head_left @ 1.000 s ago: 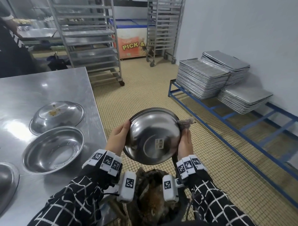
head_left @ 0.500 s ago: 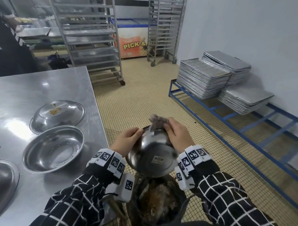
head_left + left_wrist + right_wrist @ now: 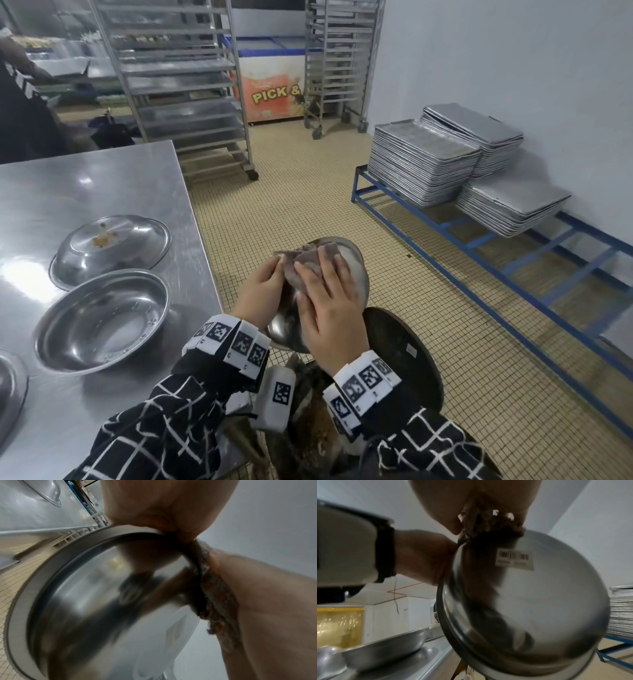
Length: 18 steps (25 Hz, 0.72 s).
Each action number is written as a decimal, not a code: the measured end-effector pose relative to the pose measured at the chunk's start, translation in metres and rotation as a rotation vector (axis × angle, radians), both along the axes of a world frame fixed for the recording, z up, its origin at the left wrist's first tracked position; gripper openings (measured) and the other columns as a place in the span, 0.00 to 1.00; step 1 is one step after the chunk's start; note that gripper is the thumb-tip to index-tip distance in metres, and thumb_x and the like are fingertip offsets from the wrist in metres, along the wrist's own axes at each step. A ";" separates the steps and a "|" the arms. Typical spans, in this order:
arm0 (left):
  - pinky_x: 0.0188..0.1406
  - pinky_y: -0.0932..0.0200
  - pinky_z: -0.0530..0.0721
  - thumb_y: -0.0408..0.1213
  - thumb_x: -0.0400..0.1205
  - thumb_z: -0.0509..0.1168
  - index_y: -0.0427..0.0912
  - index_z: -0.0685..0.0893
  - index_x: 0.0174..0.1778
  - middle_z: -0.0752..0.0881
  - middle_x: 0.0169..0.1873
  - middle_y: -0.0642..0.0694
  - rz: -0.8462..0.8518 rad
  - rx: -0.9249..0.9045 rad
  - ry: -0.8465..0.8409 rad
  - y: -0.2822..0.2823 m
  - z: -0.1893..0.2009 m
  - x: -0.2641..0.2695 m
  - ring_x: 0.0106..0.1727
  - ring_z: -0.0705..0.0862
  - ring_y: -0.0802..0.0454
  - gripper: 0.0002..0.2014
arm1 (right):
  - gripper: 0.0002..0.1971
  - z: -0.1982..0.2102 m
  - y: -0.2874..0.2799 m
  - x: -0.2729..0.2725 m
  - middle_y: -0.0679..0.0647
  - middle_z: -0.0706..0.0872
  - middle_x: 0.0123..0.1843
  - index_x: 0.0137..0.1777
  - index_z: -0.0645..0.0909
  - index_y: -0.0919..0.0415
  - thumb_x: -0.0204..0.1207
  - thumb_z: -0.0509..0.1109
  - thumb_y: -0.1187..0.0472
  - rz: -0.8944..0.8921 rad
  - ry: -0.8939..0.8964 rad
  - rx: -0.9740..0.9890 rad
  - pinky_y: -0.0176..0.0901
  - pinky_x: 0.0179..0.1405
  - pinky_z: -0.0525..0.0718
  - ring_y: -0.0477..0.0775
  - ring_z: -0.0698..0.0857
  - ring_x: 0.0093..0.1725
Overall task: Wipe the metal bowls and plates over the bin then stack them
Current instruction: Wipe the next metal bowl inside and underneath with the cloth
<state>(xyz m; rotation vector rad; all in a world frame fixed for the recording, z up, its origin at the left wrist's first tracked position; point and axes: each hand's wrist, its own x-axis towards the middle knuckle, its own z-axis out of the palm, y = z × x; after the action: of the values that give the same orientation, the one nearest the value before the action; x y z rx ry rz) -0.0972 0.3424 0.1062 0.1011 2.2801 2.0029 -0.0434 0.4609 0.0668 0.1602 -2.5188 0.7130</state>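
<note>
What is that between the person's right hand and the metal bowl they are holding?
A grey, soiled cloth, pressed by the right hand against the bowl. The head view shows it best.

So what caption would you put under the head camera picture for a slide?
Over the bin, the left hand grips a metal bowl while the right hand presses a cloth against it.

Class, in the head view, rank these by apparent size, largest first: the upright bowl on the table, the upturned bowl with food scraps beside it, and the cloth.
1. upright bowl, though it is nearer the camera
2. upturned bowl, close enough that the order is unsure
3. cloth, clearly smallest
</note>
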 end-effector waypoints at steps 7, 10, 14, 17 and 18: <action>0.41 0.62 0.81 0.45 0.88 0.56 0.43 0.85 0.44 0.87 0.34 0.49 0.001 0.054 0.049 -0.004 0.003 0.005 0.36 0.84 0.55 0.16 | 0.18 0.011 0.042 -0.031 0.56 0.77 0.67 0.67 0.76 0.61 0.87 0.51 0.53 -0.335 -0.028 -0.563 0.31 0.54 0.76 0.47 0.77 0.62; 0.46 0.61 0.82 0.45 0.87 0.56 0.49 0.85 0.42 0.88 0.34 0.51 0.040 0.068 0.017 -0.013 -0.003 0.000 0.39 0.85 0.55 0.15 | 0.18 -0.004 0.056 -0.020 0.56 0.76 0.69 0.69 0.77 0.62 0.87 0.52 0.56 -0.419 -0.173 -0.629 0.31 0.56 0.71 0.52 0.76 0.67; 0.51 0.54 0.81 0.46 0.87 0.56 0.42 0.85 0.48 0.87 0.39 0.47 0.017 0.010 0.017 -0.013 -0.006 -0.003 0.42 0.83 0.51 0.15 | 0.23 0.006 0.029 -0.010 0.52 0.58 0.83 0.80 0.64 0.50 0.85 0.55 0.59 -0.170 -0.096 -0.455 0.26 0.61 0.70 0.44 0.64 0.75; 0.55 0.47 0.82 0.45 0.87 0.57 0.44 0.85 0.44 0.87 0.38 0.47 -0.017 0.048 -0.008 -0.006 -0.006 -0.003 0.45 0.84 0.47 0.14 | 0.25 0.012 0.006 -0.014 0.53 0.56 0.84 0.80 0.64 0.46 0.82 0.52 0.56 -0.069 0.049 -0.079 0.48 0.79 0.55 0.54 0.53 0.82; 0.56 0.46 0.82 0.45 0.87 0.57 0.45 0.85 0.43 0.88 0.39 0.47 -0.023 0.071 -0.023 -0.005 -0.005 -0.003 0.46 0.85 0.47 0.14 | 0.24 0.012 0.005 -0.018 0.53 0.58 0.83 0.79 0.66 0.48 0.82 0.51 0.55 -0.098 0.070 -0.035 0.50 0.80 0.51 0.56 0.53 0.82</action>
<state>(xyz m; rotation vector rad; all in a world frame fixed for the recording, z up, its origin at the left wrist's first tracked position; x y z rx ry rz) -0.0997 0.3378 0.1014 0.1088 2.1845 2.0628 -0.0612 0.4663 0.0793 0.0477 -2.4282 0.6994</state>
